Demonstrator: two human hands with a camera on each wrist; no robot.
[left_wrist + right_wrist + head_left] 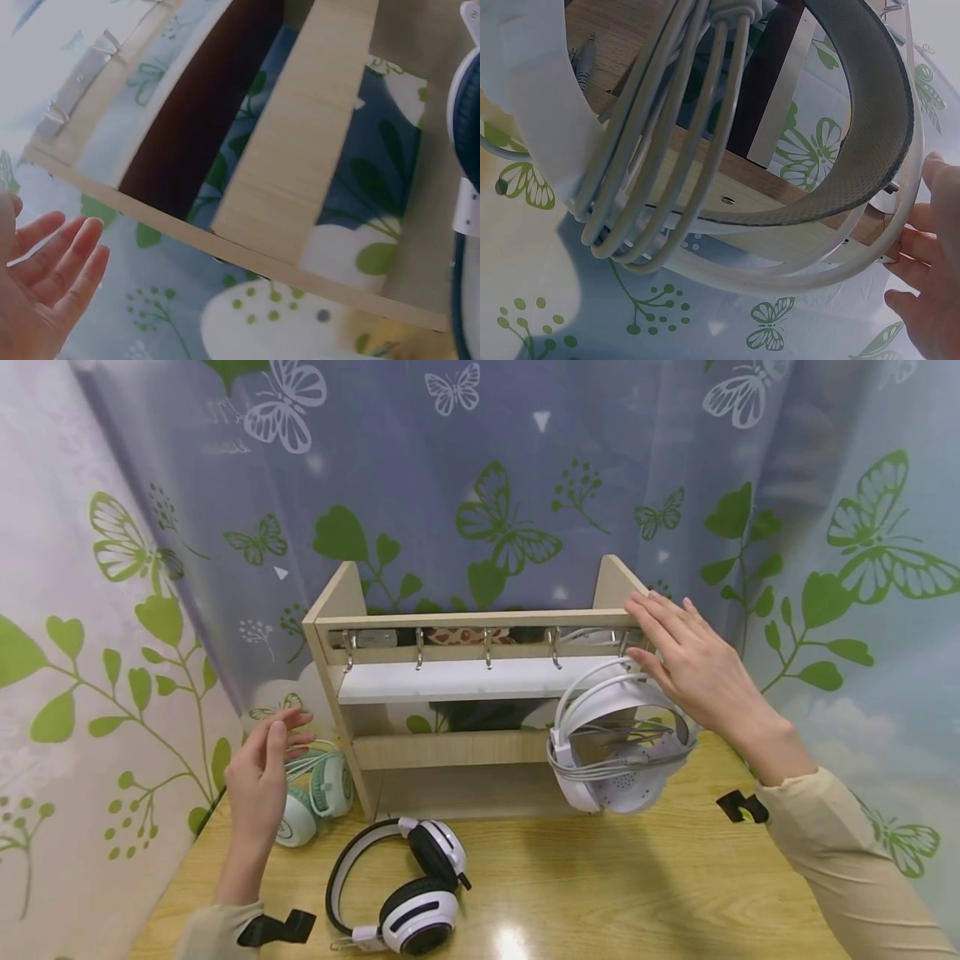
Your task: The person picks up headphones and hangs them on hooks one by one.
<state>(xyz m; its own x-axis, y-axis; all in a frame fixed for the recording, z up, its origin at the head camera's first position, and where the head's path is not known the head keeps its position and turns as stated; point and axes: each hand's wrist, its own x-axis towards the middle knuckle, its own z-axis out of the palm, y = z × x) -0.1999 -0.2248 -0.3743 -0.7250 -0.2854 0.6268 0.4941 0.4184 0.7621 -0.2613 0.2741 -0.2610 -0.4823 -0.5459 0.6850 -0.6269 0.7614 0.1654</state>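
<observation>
White headphones (626, 743), their grey cable wound around the ear cups, hang at the right end of a wooden rack (457, 752) fitted with a row of metal hooks (488, 647). My right hand (697, 664) lies against the rack's upper right corner, fingers extended, right by the headband (881, 112). Beside the rack's left panel, my left hand (262, 768) is raised with relaxed fingers and nothing in it. Mint-green headphones (330, 785) sit behind it on the table, partly hidden by the hand. Black-and-white headphones (423, 893) lie in front of the rack.
The rack stands on a wood-grain table (570, 877). A white shelf (465, 679) runs behind the hooks. Butterfly-patterned curtains (420, 485) enclose the back and both sides. Black straps (277, 929) sit at both sleeve cuffs.
</observation>
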